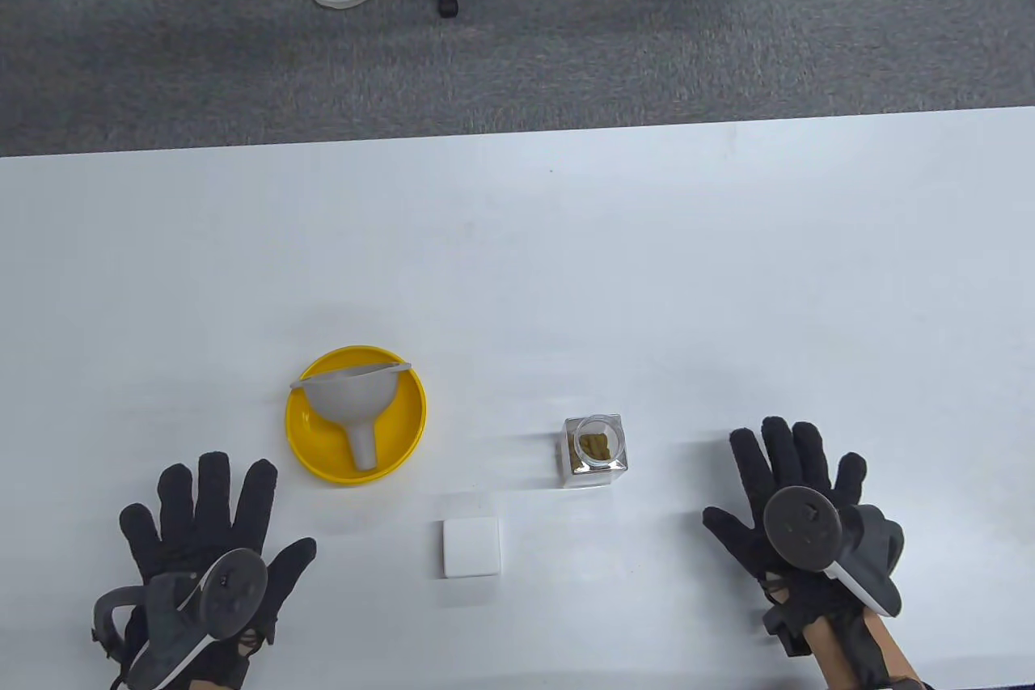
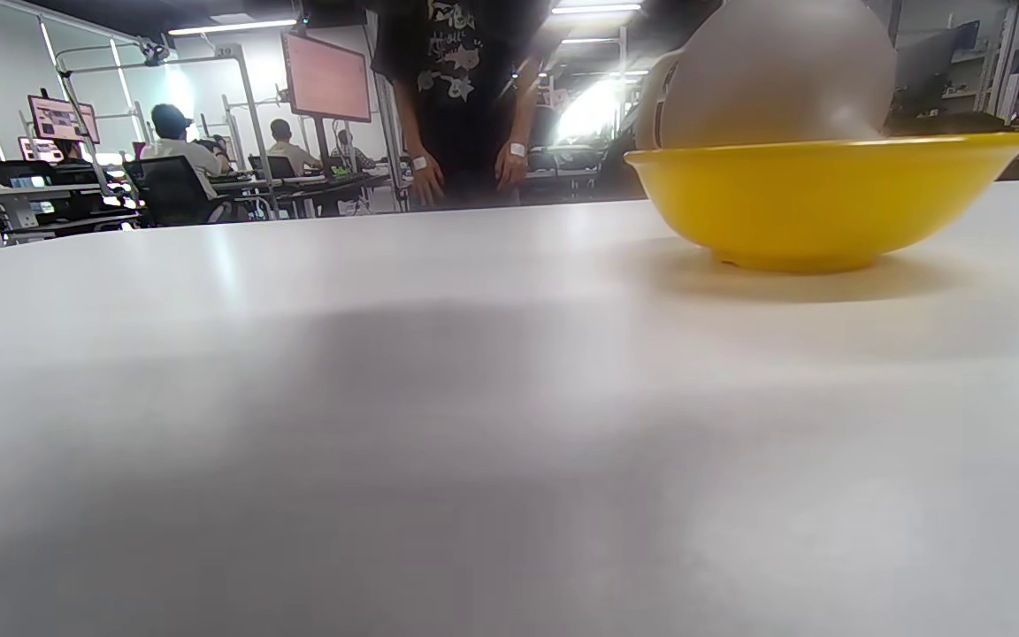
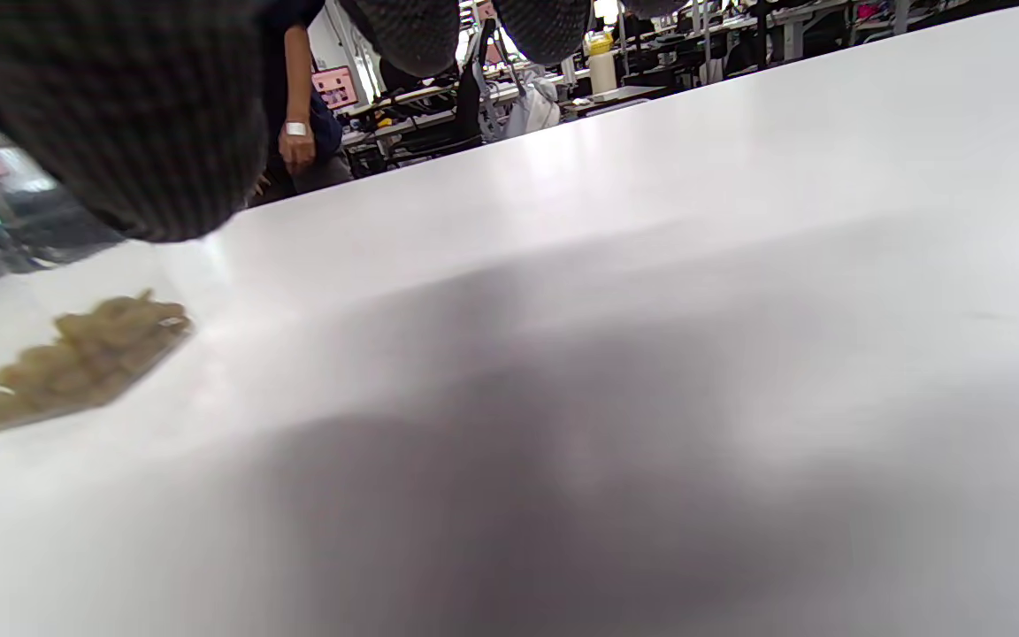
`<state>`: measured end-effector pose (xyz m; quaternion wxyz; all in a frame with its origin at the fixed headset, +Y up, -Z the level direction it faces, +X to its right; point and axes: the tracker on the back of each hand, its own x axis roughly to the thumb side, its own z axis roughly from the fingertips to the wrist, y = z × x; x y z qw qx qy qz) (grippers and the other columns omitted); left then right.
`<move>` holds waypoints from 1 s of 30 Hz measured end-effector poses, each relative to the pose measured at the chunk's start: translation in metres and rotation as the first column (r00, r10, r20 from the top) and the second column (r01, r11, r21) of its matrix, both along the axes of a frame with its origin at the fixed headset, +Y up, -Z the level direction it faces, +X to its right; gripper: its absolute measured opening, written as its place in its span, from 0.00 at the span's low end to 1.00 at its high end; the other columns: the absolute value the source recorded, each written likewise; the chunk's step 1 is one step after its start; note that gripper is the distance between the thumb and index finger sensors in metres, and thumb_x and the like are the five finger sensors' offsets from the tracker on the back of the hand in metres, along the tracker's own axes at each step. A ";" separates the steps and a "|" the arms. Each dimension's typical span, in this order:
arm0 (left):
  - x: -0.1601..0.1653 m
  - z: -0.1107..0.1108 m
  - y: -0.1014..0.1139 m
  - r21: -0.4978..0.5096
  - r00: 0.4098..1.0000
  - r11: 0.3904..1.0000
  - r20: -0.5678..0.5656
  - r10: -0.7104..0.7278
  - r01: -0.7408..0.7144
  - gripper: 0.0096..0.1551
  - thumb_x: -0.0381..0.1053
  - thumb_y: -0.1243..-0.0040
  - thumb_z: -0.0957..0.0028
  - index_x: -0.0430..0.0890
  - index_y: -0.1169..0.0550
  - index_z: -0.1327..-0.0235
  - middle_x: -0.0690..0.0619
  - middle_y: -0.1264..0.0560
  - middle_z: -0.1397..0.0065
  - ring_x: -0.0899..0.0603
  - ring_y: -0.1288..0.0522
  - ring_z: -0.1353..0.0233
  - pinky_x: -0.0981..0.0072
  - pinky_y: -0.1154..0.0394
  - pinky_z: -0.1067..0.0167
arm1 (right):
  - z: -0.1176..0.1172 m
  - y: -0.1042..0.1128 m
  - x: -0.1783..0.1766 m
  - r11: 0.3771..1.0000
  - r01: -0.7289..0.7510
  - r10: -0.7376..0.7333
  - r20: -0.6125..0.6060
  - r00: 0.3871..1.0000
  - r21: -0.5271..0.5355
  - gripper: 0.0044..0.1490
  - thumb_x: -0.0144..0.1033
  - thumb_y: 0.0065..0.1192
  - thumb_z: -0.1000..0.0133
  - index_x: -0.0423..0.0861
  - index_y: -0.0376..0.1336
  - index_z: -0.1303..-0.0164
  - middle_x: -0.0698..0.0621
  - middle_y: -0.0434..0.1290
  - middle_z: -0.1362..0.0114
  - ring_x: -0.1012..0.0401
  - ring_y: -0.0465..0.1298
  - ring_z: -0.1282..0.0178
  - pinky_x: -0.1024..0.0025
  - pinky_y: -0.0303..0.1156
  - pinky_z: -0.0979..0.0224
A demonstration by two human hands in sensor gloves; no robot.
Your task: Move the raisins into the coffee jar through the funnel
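Note:
A grey funnel (image 1: pixel 353 400) lies on its side in a yellow bowl (image 1: pixel 307 439), spout toward me. A small clear square jar (image 1: pixel 594 450) stands to the right of the bowl, open, with golden raisins (image 1: pixel 593 445) in it. My left hand (image 1: pixel 206 528) lies flat and open on the table, below and left of the bowl. My right hand (image 1: pixel 796 480) lies flat and open to the right of the jar. Neither hand holds anything. The left wrist view shows the bowl (image 2: pixel 819 199) and the funnel (image 2: pixel 775 75). The right wrist view shows the raisins (image 3: pixel 85 354) at the left.
A white square lid (image 1: pixel 471 548) lies on the table between the hands, below the jar. The white table (image 1: pixel 566 253) stretches far beyond the objects. Beyond its far edge are carpet, an office chair base and a cart.

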<state>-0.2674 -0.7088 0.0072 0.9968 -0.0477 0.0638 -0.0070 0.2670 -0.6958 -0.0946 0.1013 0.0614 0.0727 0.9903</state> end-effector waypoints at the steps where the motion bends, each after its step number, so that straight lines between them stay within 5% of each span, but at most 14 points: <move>1: 0.000 0.000 0.000 0.004 1.000 1.000 0.004 -0.001 0.001 0.55 0.86 0.58 0.60 0.68 0.53 0.19 0.50 0.54 0.08 0.29 0.57 0.13 0.21 0.57 0.26 | -0.002 0.001 -0.004 1.000 0.016 -0.016 -0.009 1.000 -0.001 0.61 0.68 0.69 0.55 0.57 0.44 0.18 0.44 0.46 0.10 0.41 0.45 0.11 0.23 0.37 0.23; 4: 0.001 -0.001 0.000 0.005 1.000 1.000 0.011 0.002 -0.002 0.54 0.86 0.57 0.60 0.68 0.52 0.19 0.49 0.53 0.08 0.29 0.56 0.13 0.21 0.57 0.26 | -0.013 0.003 -0.018 0.985 0.166 -0.169 -0.068 0.983 -0.049 0.69 0.69 0.70 0.57 0.55 0.35 0.20 0.44 0.39 0.11 0.41 0.45 0.11 0.24 0.38 0.23; 11: 0.002 -0.001 -0.001 -0.011 1.000 1.000 0.024 0.008 -0.007 0.55 0.86 0.56 0.60 0.68 0.51 0.19 0.49 0.52 0.08 0.29 0.55 0.13 0.22 0.56 0.26 | -0.039 -0.011 -0.055 0.849 0.464 -0.494 -0.070 0.866 -0.254 0.76 0.66 0.77 0.61 0.53 0.31 0.21 0.48 0.41 0.10 0.43 0.44 0.11 0.25 0.38 0.22; 18: -0.003 -0.004 -0.003 -0.026 0.999 0.999 0.017 0.032 -0.031 0.55 0.85 0.56 0.60 0.67 0.51 0.19 0.49 0.52 0.08 0.28 0.54 0.13 0.22 0.55 0.26 | -0.046 -0.024 -0.081 0.798 0.515 -0.562 -0.078 0.824 -0.314 0.81 0.68 0.76 0.63 0.52 0.24 0.25 0.50 0.42 0.11 0.46 0.45 0.10 0.25 0.38 0.22; 23: -0.005 -0.005 -0.005 -0.038 0.999 0.999 0.006 0.040 -0.040 0.55 0.85 0.55 0.60 0.67 0.51 0.19 0.48 0.52 0.08 0.28 0.54 0.13 0.22 0.55 0.26 | -0.046 -0.028 -0.091 0.801 0.515 -0.556 -0.064 0.829 -0.305 0.79 0.59 0.81 0.60 0.53 0.25 0.24 0.51 0.49 0.12 0.48 0.51 0.11 0.26 0.39 0.21; 30: -0.004 -0.005 -0.005 -0.030 1.000 0.999 0.012 0.016 -0.016 0.54 0.85 0.55 0.60 0.67 0.50 0.19 0.49 0.51 0.08 0.29 0.53 0.13 0.22 0.55 0.26 | -0.045 -0.027 -0.094 0.834 0.508 -0.528 -0.041 0.848 -0.216 0.70 0.55 0.83 0.60 0.55 0.39 0.20 0.50 0.58 0.18 0.50 0.60 0.17 0.28 0.45 0.20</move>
